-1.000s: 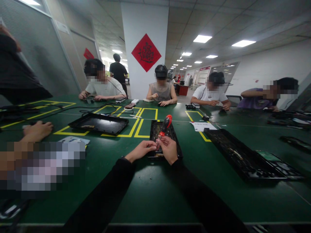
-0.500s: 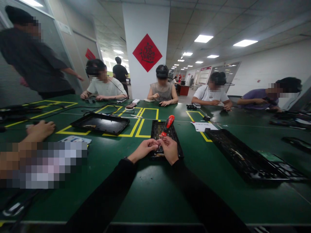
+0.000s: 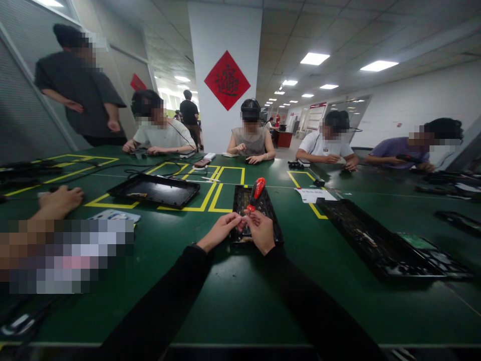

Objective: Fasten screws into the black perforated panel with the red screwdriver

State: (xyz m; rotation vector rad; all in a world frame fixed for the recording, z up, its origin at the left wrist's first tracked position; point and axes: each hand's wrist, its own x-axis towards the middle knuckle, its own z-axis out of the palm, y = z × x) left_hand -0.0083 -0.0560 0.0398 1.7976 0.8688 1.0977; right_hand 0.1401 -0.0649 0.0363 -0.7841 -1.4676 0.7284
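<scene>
A screwdriver with a red and black handle (image 3: 258, 192) points up and slightly right from my right hand (image 3: 260, 230), whose closed fingers hold it low down. My left hand (image 3: 221, 231) meets it, thumb and forefinger pinched together close to the right fingertips. Whatever sits in that pinch is too small to make out. Beneath both hands lies a shallow black plastic casing (image 3: 273, 218), with parts and pale bits inside. The hands cover its middle, and the screwdriver's tip is hidden.
A long black casing (image 3: 353, 228) lies to the right, beside a panel with a green board (image 3: 417, 242). At the left are a black tray (image 3: 158, 191) and another person's hand (image 3: 62, 201). Several people sit across the green table (image 3: 225, 311); a paper sheet (image 3: 315, 195) lies there.
The screwdriver handle has tipped slightly left, while both my hands stay almost in place. The standing person at the far left has shifted to the right.
</scene>
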